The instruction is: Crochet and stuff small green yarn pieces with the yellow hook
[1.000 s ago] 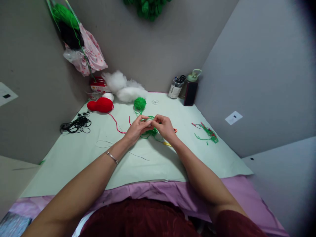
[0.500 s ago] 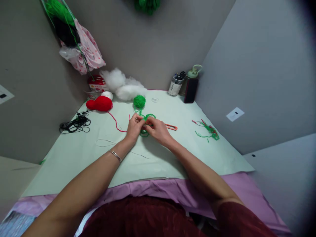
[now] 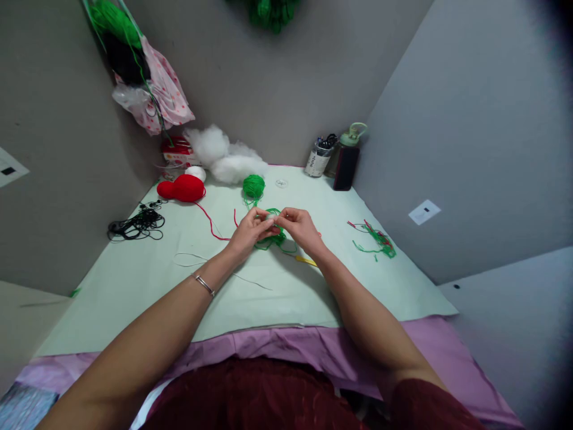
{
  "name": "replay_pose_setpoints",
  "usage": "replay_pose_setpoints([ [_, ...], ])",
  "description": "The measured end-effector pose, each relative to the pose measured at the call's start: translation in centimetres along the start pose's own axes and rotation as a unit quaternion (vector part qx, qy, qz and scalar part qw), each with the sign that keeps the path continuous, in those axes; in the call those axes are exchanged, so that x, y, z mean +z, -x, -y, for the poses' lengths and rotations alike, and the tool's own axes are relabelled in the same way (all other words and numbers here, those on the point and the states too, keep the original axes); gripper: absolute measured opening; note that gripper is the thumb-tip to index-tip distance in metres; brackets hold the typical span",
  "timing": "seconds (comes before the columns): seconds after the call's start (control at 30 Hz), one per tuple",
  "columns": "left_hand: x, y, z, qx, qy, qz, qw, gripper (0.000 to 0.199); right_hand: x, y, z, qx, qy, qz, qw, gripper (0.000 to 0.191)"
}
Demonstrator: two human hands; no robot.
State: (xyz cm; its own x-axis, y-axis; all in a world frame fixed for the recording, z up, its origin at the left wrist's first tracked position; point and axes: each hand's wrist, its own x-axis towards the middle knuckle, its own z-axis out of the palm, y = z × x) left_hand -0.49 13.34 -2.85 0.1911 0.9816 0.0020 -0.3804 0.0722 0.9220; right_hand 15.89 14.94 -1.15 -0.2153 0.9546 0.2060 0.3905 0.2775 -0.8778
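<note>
My left hand (image 3: 251, 232) is closed, with a small whitish piece (image 3: 270, 217) showing at its fingertips; its kind is too small to make out. Pinched together, the fingers of my right hand (image 3: 299, 227) meet the left fingertips at that piece. What the right fingers hold is hidden. Loose green yarn (image 3: 276, 240) lies under both hands, and strands lead back to a green yarn ball (image 3: 253, 186). A yellow-handled thin tool (image 3: 306, 261), perhaps a crochet hook, lies beside my right wrist, partly covered by it.
At the left are a red stuffed knitted piece (image 3: 182, 189) and tangled black cord (image 3: 139, 223). White stuffing (image 3: 233, 164) sits at the back. A pen cup (image 3: 317, 161), a bottle (image 3: 350, 136) and a phone (image 3: 347, 168) stand back right. Yarn scraps (image 3: 379, 240) lie right.
Both hands have shifted slightly right, and a whitish piece now shows between the fingertips. The yellow-handled tool has come into sight; the orange tool is now mostly behind my right hand.
</note>
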Motion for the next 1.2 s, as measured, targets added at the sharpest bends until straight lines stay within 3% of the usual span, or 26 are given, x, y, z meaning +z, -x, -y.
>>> replay_pose_setpoints([
  [0.2,-0.5,-0.8,1.2,0.035,-0.037,-0.052,0.997,0.032,1.1,0.8,0.8,-0.010,-0.010,0.042,0.999,0.024],
  [0.33,-0.8,-1.4,1.3,0.089,-0.073,-0.109,0.987,0.026,2.7,1.5,1.4,-0.008,0.013,0.029,0.999,0.015],
  [0.43,-1.0,-1.5,1.1,0.114,-0.083,-0.129,0.982,0.024,2.8,1.4,1.4,-0.020,0.042,0.014,0.999,0.016],
  [0.57,-1.3,-1.3,0.9,0.103,-0.077,-0.109,0.986,0.024,1.2,0.9,1.4,-0.063,0.071,-0.023,0.995,0.015],
  [0.67,-1.3,-1.1,0.9,0.087,-0.075,-0.085,0.990,0.029,0.2,0.8,1.8,-0.107,-0.009,-0.031,0.994,0.024],
  [0.8,-1.1,-0.9,1.0,0.081,-0.077,-0.071,0.991,0.034,0.0,0.8,2.1,-0.028,-0.190,0.016,0.981,0.033],
  [0.9,-0.9,-0.8,1.0,0.093,-0.079,-0.069,0.990,0.032,0.2,0.4,1.5,0.013,-0.150,-0.003,0.989,0.035],
  [1.07,-0.7,-0.7,1.0,0.102,-0.078,-0.051,0.990,0.029,0.2,0.1,0.0,-0.001,-0.068,0.083,0.994,0.047],
  [1.2,-0.5,-0.4,0.7,0.086,-0.069,-0.023,0.994,0.032,0.4,0.1,-0.5,-0.004,-0.045,0.075,0.996,0.049],
])
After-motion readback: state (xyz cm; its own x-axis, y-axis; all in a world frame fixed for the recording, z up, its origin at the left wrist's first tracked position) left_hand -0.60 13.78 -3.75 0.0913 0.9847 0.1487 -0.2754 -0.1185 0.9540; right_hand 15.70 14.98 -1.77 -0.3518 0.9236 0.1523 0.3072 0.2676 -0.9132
